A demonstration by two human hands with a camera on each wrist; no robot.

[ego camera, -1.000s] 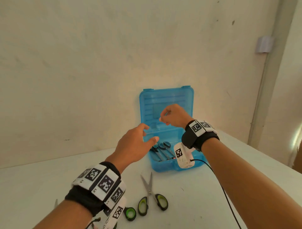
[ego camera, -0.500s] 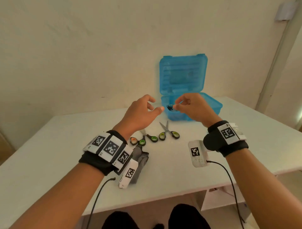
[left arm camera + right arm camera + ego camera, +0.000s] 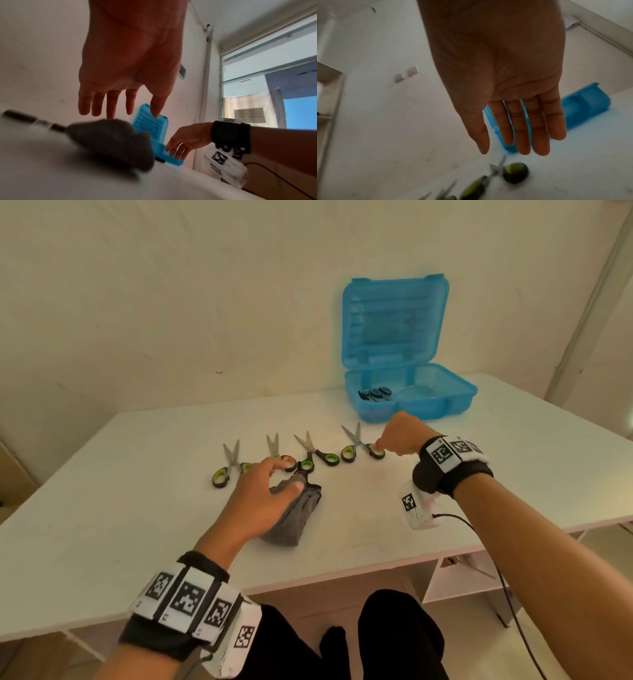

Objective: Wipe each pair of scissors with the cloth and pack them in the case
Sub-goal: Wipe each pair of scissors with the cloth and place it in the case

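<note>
The open blue case point(image 3: 428, 409) stands at the back right of the table, with dark-handled scissors point(image 3: 375, 393) in its left compartment. Several scissors lie in a row on the table. My right hand point(image 3: 383, 440) reaches the green handle of the rightmost pair point(image 3: 354, 437); in the right wrist view its fingers point(image 3: 522, 135) are straight above that pair point(image 3: 515, 172). My left hand point(image 3: 286, 475) hovers spread over the folded grey cloth point(image 3: 294, 522), thumb on its top. The left wrist view shows those fingers point(image 3: 109, 105) extended just above the cloth point(image 3: 109, 142).
Left of the rightmost pair lie a green-handled pair point(image 3: 310, 450), an orange-handled pair point(image 3: 275, 451) and another green-handled pair point(image 3: 229, 463). The white table's front edge point(image 3: 342, 580) is near my knees. A wall rises directly behind the case lid point(image 3: 394, 320).
Both hands have dropped from in front of the case down to the table. The left is now over the cloth, the right at the rightmost scissors and no longer pinching anything.
</note>
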